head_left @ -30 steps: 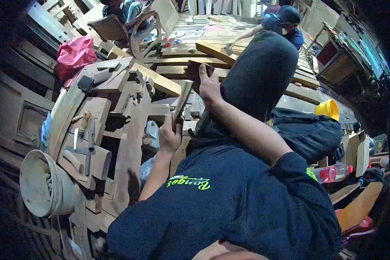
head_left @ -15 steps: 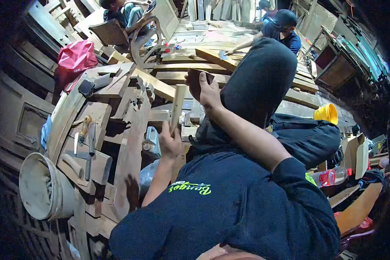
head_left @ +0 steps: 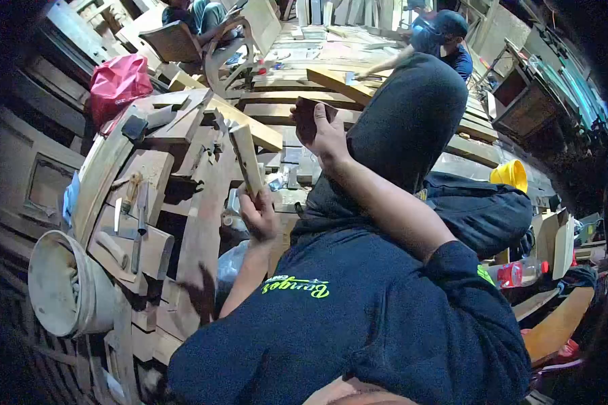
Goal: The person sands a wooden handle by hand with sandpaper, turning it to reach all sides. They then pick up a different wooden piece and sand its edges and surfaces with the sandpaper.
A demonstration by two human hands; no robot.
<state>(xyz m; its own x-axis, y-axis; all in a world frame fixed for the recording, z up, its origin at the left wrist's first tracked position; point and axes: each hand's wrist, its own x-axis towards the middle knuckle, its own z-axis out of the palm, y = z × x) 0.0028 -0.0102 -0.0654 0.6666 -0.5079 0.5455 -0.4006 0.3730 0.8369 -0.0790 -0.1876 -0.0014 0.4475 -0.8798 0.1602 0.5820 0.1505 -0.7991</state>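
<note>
My left hand (head_left: 259,217) is closed round the lower end of a short wooden piece (head_left: 247,158), which stands up and leans left, with dark marks or notches along one side. In my right hand (head_left: 331,142) is a dark brown, bent sheet of what looks like sandpaper (head_left: 312,116), pinched under the thumb. This hand is beside my raised knee (head_left: 412,115). The sandpaper and the wooden piece are apart. Left of my left hand lies a long plank (head_left: 206,223) of a wooden workpiece stack.
A chisel (head_left: 140,209) and other tools lie on wood blocks at left, above a white bucket (head_left: 54,283). A red bag (head_left: 119,88) sits behind. Another person (head_left: 446,44) works at a board (head_left: 338,86); someone sits on a chair (head_left: 172,44). A yellow bucket (head_left: 510,177) stands right.
The wooden piece has tipped to the left, and my left hand has turned with it. My right hand, still holding the sandpaper, has shifted slightly.
</note>
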